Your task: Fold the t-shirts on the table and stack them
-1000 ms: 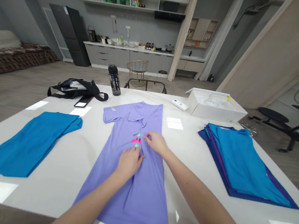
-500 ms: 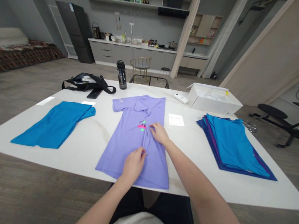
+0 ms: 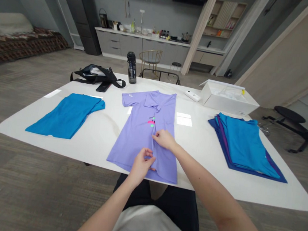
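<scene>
In the head view, a lilac short-sleeved fabric shirt [image 3: 131,139] lies on a glossy white table [image 3: 196,134], between 1 folded bright-blue garment [image 3: 66,115] and a stack of folded blue and purple garments [image 3: 247,145]. The right hand's [image 3: 164,139] fingertips clamp a raised shirt fold; the left hand [image 3: 141,162] curls near the hem, its grip unclear.

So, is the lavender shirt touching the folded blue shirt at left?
Apart; head view shows white tabletop between the lavender shirt and folded blue shirt.
</scene>
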The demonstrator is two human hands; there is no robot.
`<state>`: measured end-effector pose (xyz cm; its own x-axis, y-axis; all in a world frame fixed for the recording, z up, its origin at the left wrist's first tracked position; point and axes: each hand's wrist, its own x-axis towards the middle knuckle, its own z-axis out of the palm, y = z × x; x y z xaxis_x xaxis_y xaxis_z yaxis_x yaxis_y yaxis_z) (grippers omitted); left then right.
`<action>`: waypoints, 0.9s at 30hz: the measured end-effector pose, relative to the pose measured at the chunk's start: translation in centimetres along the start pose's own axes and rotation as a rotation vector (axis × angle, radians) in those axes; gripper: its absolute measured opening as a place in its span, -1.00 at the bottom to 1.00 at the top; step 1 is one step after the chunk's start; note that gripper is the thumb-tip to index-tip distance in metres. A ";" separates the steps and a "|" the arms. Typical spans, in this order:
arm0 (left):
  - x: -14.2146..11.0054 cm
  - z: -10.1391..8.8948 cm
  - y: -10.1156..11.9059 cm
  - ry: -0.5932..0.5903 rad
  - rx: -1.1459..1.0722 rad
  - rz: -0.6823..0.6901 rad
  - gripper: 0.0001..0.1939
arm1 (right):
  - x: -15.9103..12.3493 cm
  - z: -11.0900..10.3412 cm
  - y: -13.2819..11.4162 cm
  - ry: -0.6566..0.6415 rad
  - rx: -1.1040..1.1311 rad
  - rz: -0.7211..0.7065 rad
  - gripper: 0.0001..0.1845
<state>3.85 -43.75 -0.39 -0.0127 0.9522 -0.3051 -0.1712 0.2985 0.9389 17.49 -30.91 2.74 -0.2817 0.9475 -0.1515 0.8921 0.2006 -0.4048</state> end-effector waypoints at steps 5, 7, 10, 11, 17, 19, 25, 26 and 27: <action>-1.3 -0.3 0.9 0.003 -0.165 -0.045 -0.53 | -0.3 -0.1 -0.4 -0.018 -0.025 0.062 -0.45; -1.5 -0.6 0.4 0.030 -0.159 -0.065 -0.53 | -0.4 0.3 -0.4 -0.056 -0.057 0.076 -0.48; -1.9 -1.4 -0.6 0.026 0.024 -0.067 -0.63 | -0.7 1.1 -0.3 -0.101 -0.056 0.000 -0.68; -2.0 -1.8 -0.7 0.002 0.138 -0.053 -0.69 | -0.8 1.4 -0.3 -0.102 -0.053 -0.023 -0.70; -2.5 -3.3 1.5 -0.048 0.936 0.279 -0.87 | -1.2 1.9 -0.3 -0.007 -0.027 -0.046 -0.65; -1.8 -3.3 2.4 -0.054 1.054 0.411 -0.80 | -0.8 1.2 0.0 0.096 -0.039 -0.052 -0.69; 2.2 -2.5 2.4 -0.157 1.238 0.754 -0.58 | 2.4 -1.1 3.5 0.423 -0.090 -0.031 -0.69; 2.7 -2.4 2.0 -0.181 1.283 0.776 -0.56 | 2.8 -1.0 4.2 0.413 -0.113 -0.037 -0.68; 3.0 -2.3 1.5 -0.211 1.328 0.784 -0.55 | 3.1 -0.8 4.9 0.386 -0.141 -0.050 -0.65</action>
<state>1.28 -40.59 -0.27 0.4748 0.8490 0.2319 0.7764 -0.5282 0.3439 21.29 -26.78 1.03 -0.1968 0.9540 0.2260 0.9278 0.2558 -0.2716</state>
